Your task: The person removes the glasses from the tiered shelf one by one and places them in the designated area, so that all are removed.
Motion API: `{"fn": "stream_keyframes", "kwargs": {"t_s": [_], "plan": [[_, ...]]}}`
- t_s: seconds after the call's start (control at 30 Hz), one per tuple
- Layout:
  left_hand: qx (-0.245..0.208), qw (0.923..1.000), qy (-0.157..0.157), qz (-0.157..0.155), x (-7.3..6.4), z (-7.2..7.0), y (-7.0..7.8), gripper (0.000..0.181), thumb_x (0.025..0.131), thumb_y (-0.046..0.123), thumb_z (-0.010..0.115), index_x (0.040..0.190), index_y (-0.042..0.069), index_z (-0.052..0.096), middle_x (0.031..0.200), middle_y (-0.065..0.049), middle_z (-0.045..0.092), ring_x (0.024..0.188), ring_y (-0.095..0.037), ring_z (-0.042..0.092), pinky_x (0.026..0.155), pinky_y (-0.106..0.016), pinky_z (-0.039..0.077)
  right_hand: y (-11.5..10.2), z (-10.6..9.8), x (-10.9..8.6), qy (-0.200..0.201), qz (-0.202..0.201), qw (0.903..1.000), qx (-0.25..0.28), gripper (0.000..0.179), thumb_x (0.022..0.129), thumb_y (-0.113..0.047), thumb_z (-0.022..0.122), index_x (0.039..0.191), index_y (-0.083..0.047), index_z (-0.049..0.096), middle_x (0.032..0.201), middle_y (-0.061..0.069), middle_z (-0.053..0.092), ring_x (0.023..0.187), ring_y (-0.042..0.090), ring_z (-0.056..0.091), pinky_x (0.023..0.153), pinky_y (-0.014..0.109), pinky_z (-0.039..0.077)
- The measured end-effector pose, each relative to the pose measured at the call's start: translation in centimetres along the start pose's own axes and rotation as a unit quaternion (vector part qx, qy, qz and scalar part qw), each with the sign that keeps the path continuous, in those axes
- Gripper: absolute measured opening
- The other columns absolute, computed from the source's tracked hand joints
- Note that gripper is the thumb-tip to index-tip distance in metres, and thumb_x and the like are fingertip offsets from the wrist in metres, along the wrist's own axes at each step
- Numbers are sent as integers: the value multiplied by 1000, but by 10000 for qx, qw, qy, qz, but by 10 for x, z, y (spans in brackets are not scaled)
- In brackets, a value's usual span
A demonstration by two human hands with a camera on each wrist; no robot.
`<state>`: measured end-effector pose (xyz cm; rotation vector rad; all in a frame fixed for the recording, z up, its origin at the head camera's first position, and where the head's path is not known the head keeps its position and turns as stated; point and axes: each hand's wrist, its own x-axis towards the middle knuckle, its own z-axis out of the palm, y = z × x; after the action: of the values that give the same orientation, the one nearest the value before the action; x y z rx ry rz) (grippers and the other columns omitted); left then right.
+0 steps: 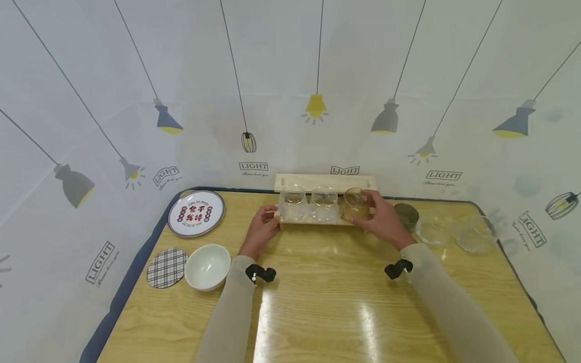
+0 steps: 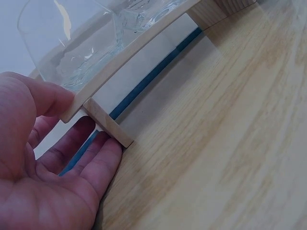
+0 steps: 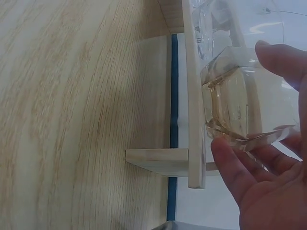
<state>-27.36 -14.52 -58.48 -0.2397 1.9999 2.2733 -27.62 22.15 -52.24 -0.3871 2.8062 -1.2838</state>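
A small wooden shelf stands at the back of the table, with two clear glasses on its left and middle. My right hand grips an amber-tinted glass at the shelf's right end, thumb on one side and fingers round the other. In the right wrist view the base of that glass is right at the board's surface. My left hand holds the shelf's left end. The left wrist view shows its thumb at the board's corner and its fingertips against the short wooden leg.
Right of the shelf are a dark glass and two clear glasses. At left lie a printed plate, a checked coaster and a white bowl. A lamp-patterned cloth wall closes off the table's back.
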Motion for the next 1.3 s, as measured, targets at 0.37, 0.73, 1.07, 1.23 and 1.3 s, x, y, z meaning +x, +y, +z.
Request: {"fn": "stream_keyframes", "kwargs": {"t_s": [0.37,0.73,1.07,1.23,1.3], "plan": [[92,10000,-21,18,0,0,0,36,103,5,63,138,11,58,123,-12,59,99,-16,63,85,-31,59,2,-8,-27,423,-269,9984,263,88,87,-45,88,158,-17,43,136,12,61,124,32,61,94,49,58],[65,10000,13,-15,1,-1,0,34,103,4,63,136,10,58,120,-10,58,99,-16,62,83,-28,58,15,-24,-86,461,77,9985,290,86,90,-40,85,160,-18,41,152,13,57,135,36,56,99,51,57],[91,9999,-40,18,0,-2,0,36,102,4,64,137,8,58,122,-13,59,100,-16,62,87,-31,58,40,-27,-119,626,456,9969,142,87,91,-43,84,160,-16,39,149,14,58,132,37,57,98,53,57],[120,9999,-64,7,0,-2,0,36,103,4,64,138,9,58,122,-12,59,101,-16,62,86,-30,58,55,-32,-131,710,601,9957,11,87,90,-40,86,157,-11,40,145,17,61,124,22,61,90,14,51],[94,9999,-73,15,0,-3,0,36,102,5,64,138,9,58,122,-12,59,101,-16,62,85,-29,58,61,-34,-135,721,616,9955,4,86,89,-37,87,156,-8,40,145,19,61,122,18,59,86,5,45]]}}
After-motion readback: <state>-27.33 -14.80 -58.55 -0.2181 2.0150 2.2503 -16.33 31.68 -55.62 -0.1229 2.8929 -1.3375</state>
